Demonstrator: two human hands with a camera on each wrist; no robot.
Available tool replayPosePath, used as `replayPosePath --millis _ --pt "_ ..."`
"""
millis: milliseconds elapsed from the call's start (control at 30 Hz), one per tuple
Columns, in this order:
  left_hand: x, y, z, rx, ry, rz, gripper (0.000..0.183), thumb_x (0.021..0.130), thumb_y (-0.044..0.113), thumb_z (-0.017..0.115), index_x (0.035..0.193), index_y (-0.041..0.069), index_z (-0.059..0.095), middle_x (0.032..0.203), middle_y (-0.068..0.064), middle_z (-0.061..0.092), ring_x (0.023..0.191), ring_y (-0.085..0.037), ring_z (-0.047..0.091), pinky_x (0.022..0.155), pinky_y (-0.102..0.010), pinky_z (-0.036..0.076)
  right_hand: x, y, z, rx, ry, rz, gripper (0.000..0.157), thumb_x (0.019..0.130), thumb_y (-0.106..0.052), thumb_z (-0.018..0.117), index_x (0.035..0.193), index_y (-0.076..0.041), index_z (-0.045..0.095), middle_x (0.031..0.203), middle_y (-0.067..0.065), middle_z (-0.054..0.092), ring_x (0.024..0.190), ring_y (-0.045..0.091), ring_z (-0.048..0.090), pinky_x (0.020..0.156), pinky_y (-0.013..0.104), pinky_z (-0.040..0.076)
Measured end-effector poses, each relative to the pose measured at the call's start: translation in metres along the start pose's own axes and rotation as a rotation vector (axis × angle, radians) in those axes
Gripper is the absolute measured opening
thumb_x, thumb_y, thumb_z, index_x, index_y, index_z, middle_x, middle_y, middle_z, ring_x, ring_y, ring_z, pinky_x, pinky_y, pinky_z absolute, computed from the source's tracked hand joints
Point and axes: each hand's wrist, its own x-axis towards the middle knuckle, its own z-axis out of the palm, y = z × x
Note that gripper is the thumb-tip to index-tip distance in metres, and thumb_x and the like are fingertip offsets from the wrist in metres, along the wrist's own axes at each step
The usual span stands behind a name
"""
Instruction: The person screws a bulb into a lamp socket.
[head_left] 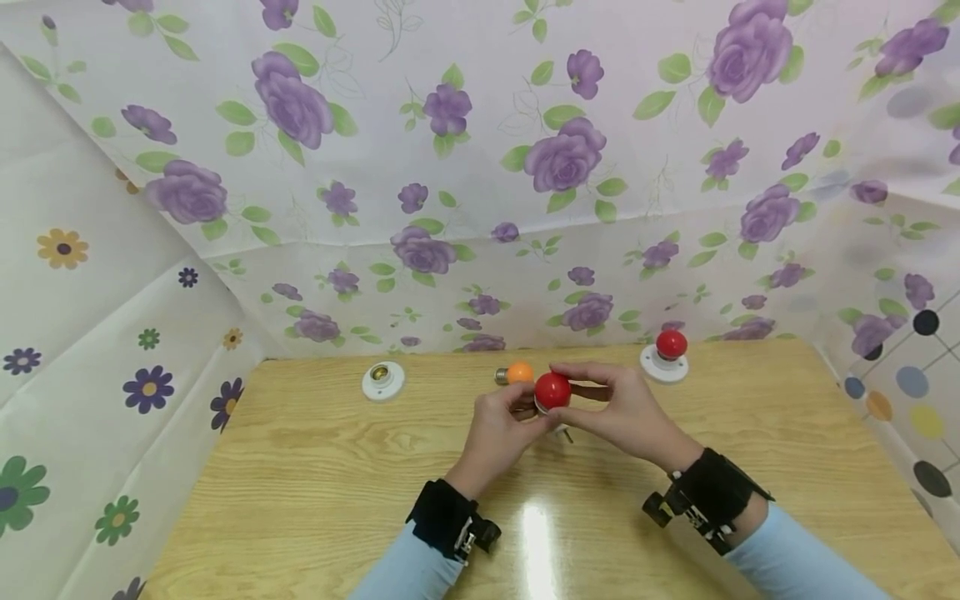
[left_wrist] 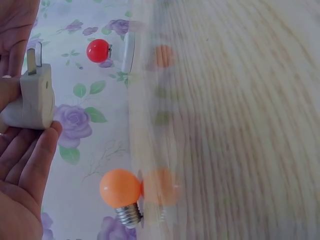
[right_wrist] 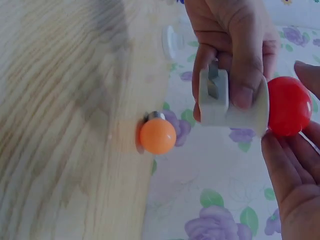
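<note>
Light-blue sleeves (head_left: 408, 567): both reach in from the bottom of the head view, over the table.
Black wrist straps (head_left: 442, 517): one round each wrist, each carrying a small camera.
Left hand (head_left: 491, 437): grasping the white plug holder (right_wrist: 220, 112), thumb pressed along its body.
Right hand (head_left: 630, 417): grasping the red bulb (head_left: 552, 390), thumb on one side and fingers on the other.
Place of the red bulb: between the two hands, above the table, up against the round rim of the white plug holder; its base is hidden, so how far it is screwed in cannot be told.
Prongs (left_wrist: 39, 56): two flat metal blades standing out of the holder's block-like end.
Wooden table (head_left: 315, 483): pale grain, a bright streak of glare between the forearms.
Orange bulb (head_left: 520, 372): lying on its side just beyond the left hand, silver screw base pointing left.
Left lamp base (head_left: 383, 381): round and white, near the far edge, brass-coloured socket facing up.
Right lamp base (head_left: 663, 371): round and white, near the far edge, a second red bulb (head_left: 671, 343) upright in it.
Flowered cloth (head_left: 480, 167): hanging behind the table, white with purple roses and green leaves.
</note>
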Motion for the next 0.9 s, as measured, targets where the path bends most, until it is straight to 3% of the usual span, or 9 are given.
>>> replayPosePath --millis 233,533,900 --pt "0.0002 -0.0005 0.0007 -0.020 -0.021 -0.005 0.036 0.079 0.028 0.073 0.111 0.014 0.065 0.105 0.005 0.063 0.091 -0.007 0.061 0.074 -0.026 0.049 0.0003 -0.0011 -0.0040 0.001 -0.071 -0.004 0.046 0.080 -0.012 0.072 0.124 -0.010 0.058 0.122 0.001 0.057 0.109 0.021 0.055 0.084 0.036 0.047" --pt "0.0001 0.0024 0.0015 0.058 -0.021 0.054 0.037 0.079 0.031 0.072 0.110 0.013 0.064 0.105 0.006 0.063 0.090 -0.002 0.060 0.073 -0.025 0.049 -0.0007 -0.0018 -0.0006 0.039 0.010 0.033 0.041 0.076 -0.009 0.075 0.115 -0.005 0.064 0.113 0.006 0.062 0.098 0.026 0.060 0.074 0.033 0.050" --pt "-0.0007 0.0006 0.0026 0.075 0.025 0.151 0.033 0.082 0.028 0.070 0.111 0.014 0.064 0.105 0.004 0.064 0.091 -0.003 0.060 0.072 -0.025 0.049 -0.0021 -0.0038 0.0029 0.010 0.093 0.044 0.038 0.074 -0.013 0.077 0.110 -0.004 0.066 0.108 0.005 0.064 0.094 0.019 0.062 0.074 0.033 0.051"
